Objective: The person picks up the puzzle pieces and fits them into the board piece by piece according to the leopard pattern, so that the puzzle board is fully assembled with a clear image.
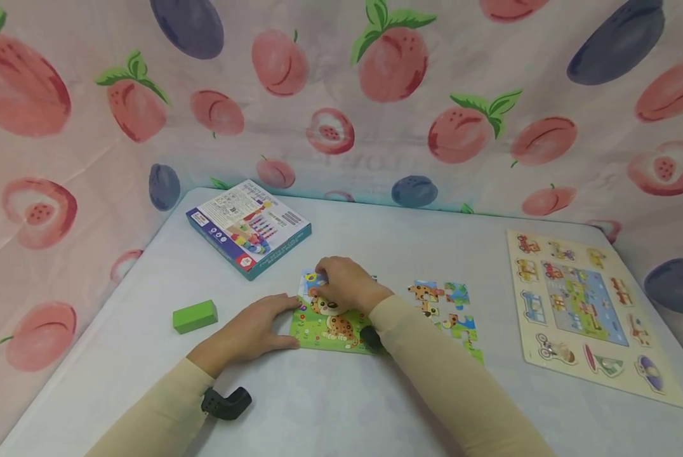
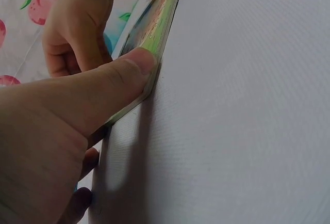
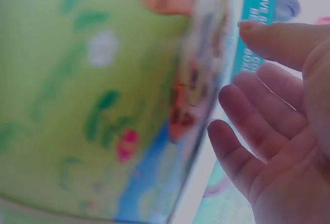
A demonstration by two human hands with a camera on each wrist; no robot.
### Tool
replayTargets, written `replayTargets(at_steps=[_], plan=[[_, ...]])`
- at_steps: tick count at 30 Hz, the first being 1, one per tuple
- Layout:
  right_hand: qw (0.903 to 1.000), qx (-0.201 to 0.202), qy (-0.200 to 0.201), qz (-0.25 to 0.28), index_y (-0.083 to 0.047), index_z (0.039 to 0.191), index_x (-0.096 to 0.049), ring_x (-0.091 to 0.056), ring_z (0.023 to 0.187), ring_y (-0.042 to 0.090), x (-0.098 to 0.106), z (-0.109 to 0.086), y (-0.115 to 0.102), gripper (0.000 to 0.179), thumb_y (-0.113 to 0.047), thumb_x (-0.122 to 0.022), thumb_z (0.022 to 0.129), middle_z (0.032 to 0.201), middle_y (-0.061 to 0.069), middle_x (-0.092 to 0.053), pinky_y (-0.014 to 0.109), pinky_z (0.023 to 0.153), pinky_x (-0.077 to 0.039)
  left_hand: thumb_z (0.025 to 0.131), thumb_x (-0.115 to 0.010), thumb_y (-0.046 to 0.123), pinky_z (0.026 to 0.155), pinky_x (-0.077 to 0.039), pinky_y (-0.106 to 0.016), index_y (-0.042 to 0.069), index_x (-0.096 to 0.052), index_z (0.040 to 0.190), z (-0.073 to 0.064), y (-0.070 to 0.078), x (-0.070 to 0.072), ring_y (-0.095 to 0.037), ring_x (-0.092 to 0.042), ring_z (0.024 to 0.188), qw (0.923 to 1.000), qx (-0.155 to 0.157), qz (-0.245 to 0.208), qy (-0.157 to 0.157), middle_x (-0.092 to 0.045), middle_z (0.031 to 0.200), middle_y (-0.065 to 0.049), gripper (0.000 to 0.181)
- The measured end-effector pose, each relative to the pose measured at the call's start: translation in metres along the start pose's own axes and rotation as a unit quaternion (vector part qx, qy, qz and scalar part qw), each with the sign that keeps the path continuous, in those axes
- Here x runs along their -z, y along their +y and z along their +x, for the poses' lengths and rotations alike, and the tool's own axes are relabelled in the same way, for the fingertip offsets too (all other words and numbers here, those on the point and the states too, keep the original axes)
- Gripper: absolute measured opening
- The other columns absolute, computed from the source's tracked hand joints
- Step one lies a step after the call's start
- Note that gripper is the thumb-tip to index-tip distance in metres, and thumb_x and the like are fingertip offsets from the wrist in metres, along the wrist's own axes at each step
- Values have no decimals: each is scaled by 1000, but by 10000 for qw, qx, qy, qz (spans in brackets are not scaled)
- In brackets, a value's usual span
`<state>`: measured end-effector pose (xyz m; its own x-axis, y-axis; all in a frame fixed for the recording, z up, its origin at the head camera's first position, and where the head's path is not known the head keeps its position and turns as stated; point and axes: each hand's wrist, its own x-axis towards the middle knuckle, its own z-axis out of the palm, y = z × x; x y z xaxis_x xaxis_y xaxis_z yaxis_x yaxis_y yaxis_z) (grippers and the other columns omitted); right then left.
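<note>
A jigsaw puzzle [image 1: 313,333] with a spotted cub on green grass lies mid-table. My left hand [image 1: 256,327] is at its left side, fingers and thumb spread; in the left wrist view the thumb [image 2: 118,77] rests straight on the puzzle's corner. Over the puzzle's upper left part, my right hand [image 1: 347,282] touches the surface near a blue and yellow patch. The right wrist view shows its fingers [image 3: 258,115] loosely bent, with nothing visible between them. My right hand and forearm hide the puzzle's right part. Several loose puzzle pieces [image 1: 461,324] lie to its right.
A colourful flat box [image 1: 250,228] lies behind and left of the puzzle. A green block [image 1: 195,317] is left of my left hand. At the far right lies a wooden picture board [image 1: 576,317]. Fruit-patterned cloth [image 1: 376,146] walls the table's back and sides.
</note>
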<state>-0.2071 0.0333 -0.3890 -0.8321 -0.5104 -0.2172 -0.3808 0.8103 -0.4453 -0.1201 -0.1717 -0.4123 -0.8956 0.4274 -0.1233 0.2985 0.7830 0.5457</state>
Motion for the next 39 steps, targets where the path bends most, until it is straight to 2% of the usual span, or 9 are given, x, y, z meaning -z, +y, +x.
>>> replayTargets(at_steps=[10,17,24,39], plan=[[9987,353,274,260,-7,138,-57,-57,123,24,23,-16,3,44,-21,-67,98,136,8,-59,37,103,-49,83,-84,33,115,-35,-51,8,-56,141,0,0,0,-35,-42,139,9999,-101,65,16,-52,146,-13,70],[9964,614,458,355,-8,142,-54,-55,126,24,43,-40,5,49,-23,-68,97,138,8,-58,40,105,-47,83,-84,33,115,-34,-52,8,-56,141,1,-1,0,-36,-41,139,10000,-72,29,-2,-52,146,-14,70],[9952,683,612,332,-11,146,-52,-50,133,26,58,-66,19,54,-26,-69,97,144,7,-55,46,109,-43,82,-84,33,115,-34,-51,8,-56,141,0,1,-1,-36,-42,139,10000,-84,30,41,-52,146,-13,70],[9950,617,775,95,-7,146,-52,-48,135,33,64,-100,55,58,-28,-71,95,145,11,-54,54,110,-40,83,-84,31,115,-34,-51,7,-55,141,0,2,0,-36,-41,139,10000,-53,47,6,-52,146,-14,69]])
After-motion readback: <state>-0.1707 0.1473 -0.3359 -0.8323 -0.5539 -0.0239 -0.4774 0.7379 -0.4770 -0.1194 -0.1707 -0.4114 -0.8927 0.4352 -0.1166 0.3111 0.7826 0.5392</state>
